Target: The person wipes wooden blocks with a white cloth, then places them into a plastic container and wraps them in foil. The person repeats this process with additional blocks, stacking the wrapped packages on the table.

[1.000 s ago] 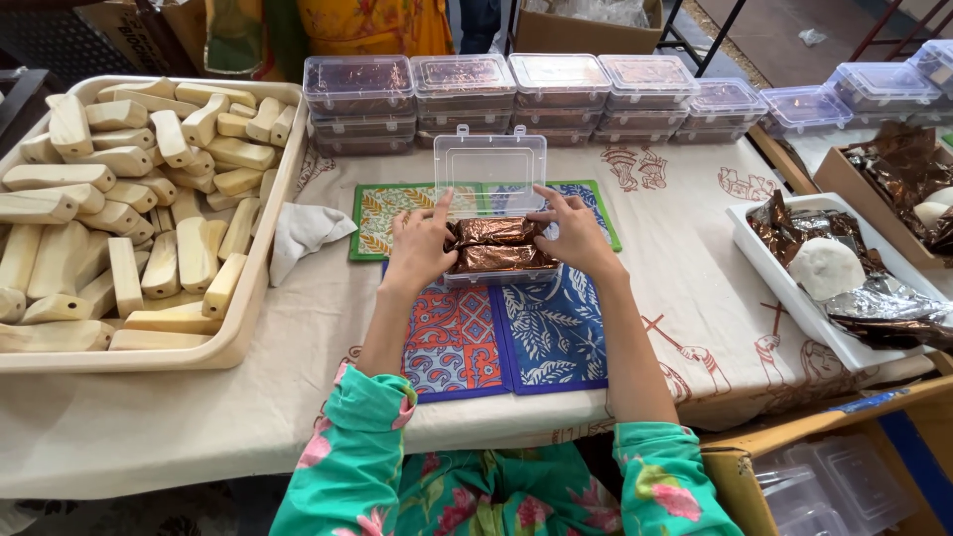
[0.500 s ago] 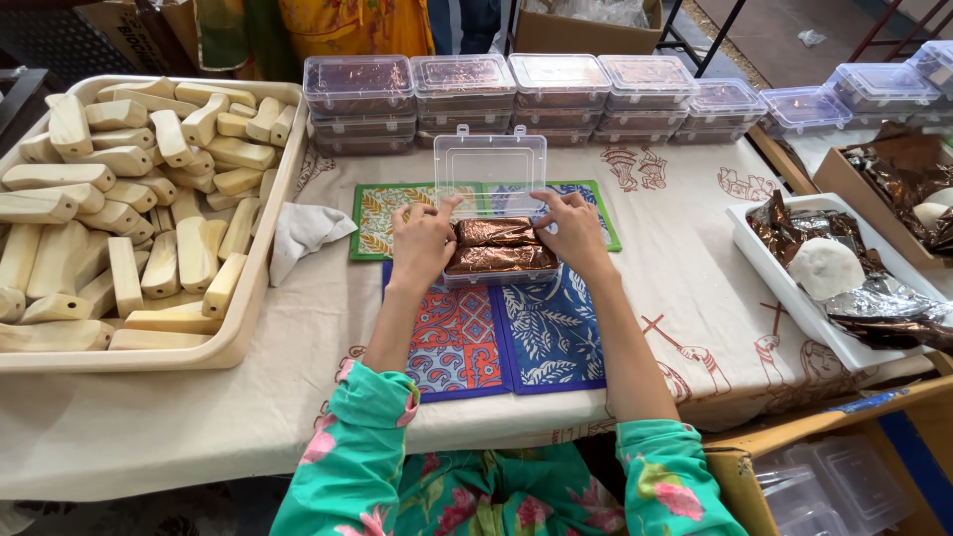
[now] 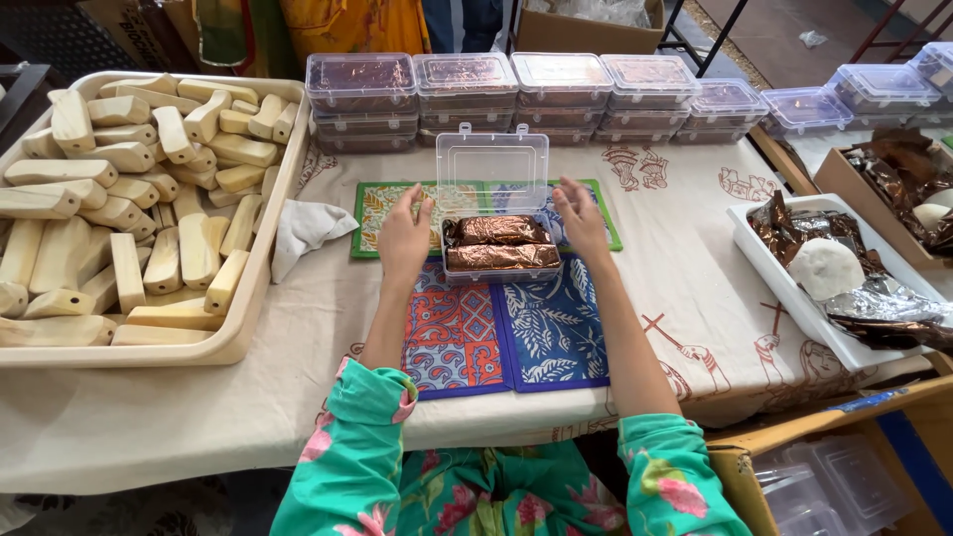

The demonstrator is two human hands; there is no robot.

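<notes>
Two patterned mats (image 3: pixel 506 337) on clothed table (image 3: pixel 675 228)

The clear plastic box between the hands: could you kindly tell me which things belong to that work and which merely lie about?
In hand: clear hinged plastic box, brown foil-wrapped bars, left hand, right hand.

Lying about: wooden blocks, white cloth, stacked lidded boxes.
</notes>
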